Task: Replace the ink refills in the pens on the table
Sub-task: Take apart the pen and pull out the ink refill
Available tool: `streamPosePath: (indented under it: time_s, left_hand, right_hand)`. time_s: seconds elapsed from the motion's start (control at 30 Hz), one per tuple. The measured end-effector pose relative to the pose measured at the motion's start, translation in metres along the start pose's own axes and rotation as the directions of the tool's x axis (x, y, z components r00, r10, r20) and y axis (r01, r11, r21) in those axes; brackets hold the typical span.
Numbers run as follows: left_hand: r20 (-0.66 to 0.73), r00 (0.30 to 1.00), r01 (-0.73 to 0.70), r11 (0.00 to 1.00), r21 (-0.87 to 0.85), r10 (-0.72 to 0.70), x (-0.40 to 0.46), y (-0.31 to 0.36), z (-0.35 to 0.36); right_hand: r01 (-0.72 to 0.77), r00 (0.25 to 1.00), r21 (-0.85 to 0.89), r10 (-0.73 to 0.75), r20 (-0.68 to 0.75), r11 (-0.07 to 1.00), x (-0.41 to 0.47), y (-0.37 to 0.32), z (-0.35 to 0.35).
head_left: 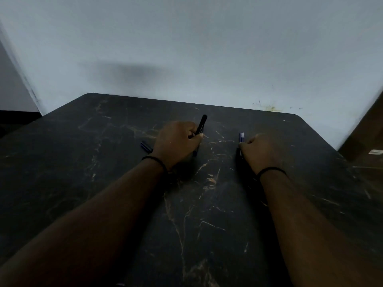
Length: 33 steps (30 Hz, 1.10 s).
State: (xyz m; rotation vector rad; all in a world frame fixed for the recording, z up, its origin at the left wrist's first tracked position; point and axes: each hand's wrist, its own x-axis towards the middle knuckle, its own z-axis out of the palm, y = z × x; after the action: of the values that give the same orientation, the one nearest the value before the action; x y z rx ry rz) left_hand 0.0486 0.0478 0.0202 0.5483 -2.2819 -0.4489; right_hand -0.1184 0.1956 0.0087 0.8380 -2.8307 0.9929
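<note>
My left hand [176, 141] is closed around a black pen [202, 124] whose far end sticks up and away from my fingers. My right hand [262, 151] rests on the dark marble-patterned table [207, 204] with its fingers curled over a blue pen [241, 137], whose light end shows beyond my knuckles. Another dark blue pen [146, 146] lies on the table just left of my left wrist, partly hidden by it. Both wrists wear a thin black band.
A pale wall [186, 48] rises right behind the table's far edge. A brown wooden surface [364, 137] stands past the table's right corner. The scene is dim.
</note>
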Motion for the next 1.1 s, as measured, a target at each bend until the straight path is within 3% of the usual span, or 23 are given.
streamPosePath:
  time_s: [0.43, 0.6, 0.83, 1.1]
  left_hand:
    - [-0.006, 1.0, -0.007, 1.0, -0.02, 0.006, 0.0, -0.003, 0.001]
    - [-0.006, 1.0, -0.01, 1.0, -0.023, 0.009, 0.0, -0.003, 0.002]
    - [-0.006, 1.0, 0.009, 1.0, -0.026, -0.009, 0.0, -0.005, 0.003]
    - [-0.033, 0.999, -0.009, 1.0, 0.011, 0.009, 0.0, -0.004, 0.002]
  right_hand:
    - [-0.019, 0.997, -0.007, 0.018, -0.074, 1.0, -0.001, 0.0, 0.001]
    - [-0.043, 0.999, 0.004, 0.043, -0.002, 0.999, 0.0, -0.001, 0.003]
    - [0.054, 0.982, -0.03, -0.059, -0.177, 0.998, -0.007, -0.013, -0.006]
    - [0.096, 0.991, -0.169, -0.11, -0.071, 0.981, -0.008, -0.013, -0.005]
